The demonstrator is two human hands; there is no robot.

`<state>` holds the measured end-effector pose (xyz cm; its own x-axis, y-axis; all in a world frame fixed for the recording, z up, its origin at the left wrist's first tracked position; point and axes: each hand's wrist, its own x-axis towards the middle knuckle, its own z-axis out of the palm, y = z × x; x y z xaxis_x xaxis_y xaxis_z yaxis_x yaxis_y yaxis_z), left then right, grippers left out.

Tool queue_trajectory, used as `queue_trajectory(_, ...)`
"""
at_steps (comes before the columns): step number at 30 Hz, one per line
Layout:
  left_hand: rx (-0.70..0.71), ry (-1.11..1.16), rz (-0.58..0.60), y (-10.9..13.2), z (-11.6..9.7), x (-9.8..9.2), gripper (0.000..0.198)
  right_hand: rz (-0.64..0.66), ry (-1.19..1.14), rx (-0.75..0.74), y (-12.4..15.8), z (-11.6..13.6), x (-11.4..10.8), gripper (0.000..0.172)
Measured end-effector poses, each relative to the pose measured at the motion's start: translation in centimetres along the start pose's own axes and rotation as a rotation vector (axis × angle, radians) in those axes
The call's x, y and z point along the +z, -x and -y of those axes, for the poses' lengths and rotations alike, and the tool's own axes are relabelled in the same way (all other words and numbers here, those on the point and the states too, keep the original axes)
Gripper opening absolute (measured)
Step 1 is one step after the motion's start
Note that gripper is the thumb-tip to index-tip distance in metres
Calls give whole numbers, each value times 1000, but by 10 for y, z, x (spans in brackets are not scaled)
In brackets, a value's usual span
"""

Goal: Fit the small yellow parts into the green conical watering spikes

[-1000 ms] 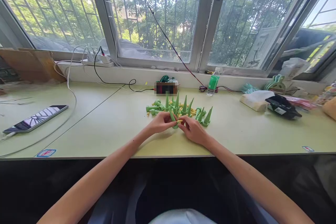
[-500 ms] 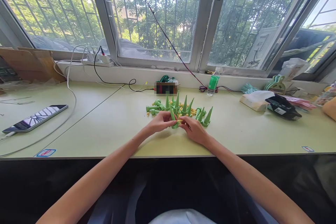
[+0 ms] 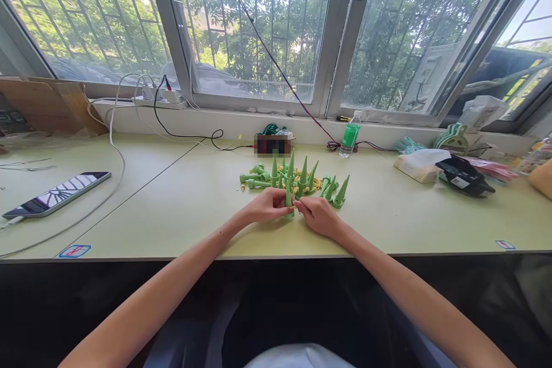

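Note:
My left hand is closed around the lower part of a green cone-shaped plastic spike, which points up with its base just above the tabletop. Against that base, my right hand pinches a small yellow piece, mostly hidden by the fingertips. Just beyond both hands stand several similar green spikes, tips up. Green tube-like parts lie to the left of them. Small yellow pieces are scattered among the spikes. Two more spikes lean to the right of my right hand.
Behind the parts sits a small dark device with a blurred front. A green-labelled bottle stands by the window. To the right are a tissue box and a black packet. A phone with a white cable lies left.
The held spike has turned more upright and shifted slightly right. My right fingers have closed in at its base, covering most of the yellow piece that showed before.

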<state>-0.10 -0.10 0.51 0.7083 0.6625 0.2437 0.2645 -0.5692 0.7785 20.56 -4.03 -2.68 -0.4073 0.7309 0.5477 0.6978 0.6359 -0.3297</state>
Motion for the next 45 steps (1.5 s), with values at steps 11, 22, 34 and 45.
queue_trajectory(11,9,101,-62,-2,-5,0,29,-62,-3,55,-1,1,0,40)
queue_trajectory(22,11,-22,-21,0,3,2,23,-30,84,25,-1,4,-1,47)
queue_trajectory(34,-23,29,-58,-4,2,1,22,-108,-51,75,-2,4,-2,22)
queue_trajectory(45,-32,97,-56,-5,3,-2,22,-83,-119,26,-1,-4,0,19)
